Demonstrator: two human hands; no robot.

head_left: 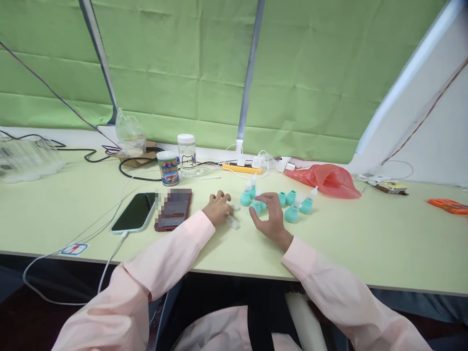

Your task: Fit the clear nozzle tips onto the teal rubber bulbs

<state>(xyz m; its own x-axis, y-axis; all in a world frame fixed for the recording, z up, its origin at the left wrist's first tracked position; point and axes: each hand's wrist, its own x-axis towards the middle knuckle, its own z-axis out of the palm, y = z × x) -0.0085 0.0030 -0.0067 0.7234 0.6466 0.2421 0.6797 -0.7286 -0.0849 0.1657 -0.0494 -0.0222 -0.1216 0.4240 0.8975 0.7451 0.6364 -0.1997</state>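
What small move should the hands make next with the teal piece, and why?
Probably the left hand should pick up the small clear piece lying loose beside it: the right hand pinches a teal bulb close by.

Both arms wear long, loose sleeves of pale pink cloth. The left sleeve (pixel 153 273) comes in from about 7 o'clock and the right sleeve (pixel 340 297) from about 5 o'clock. Each has soft folds and ends in a plain cuff at the wrist. The left hand (pixel 218 208) and right hand (pixel 268 219) are bare. More pink cloth shows at 6 o'clock.
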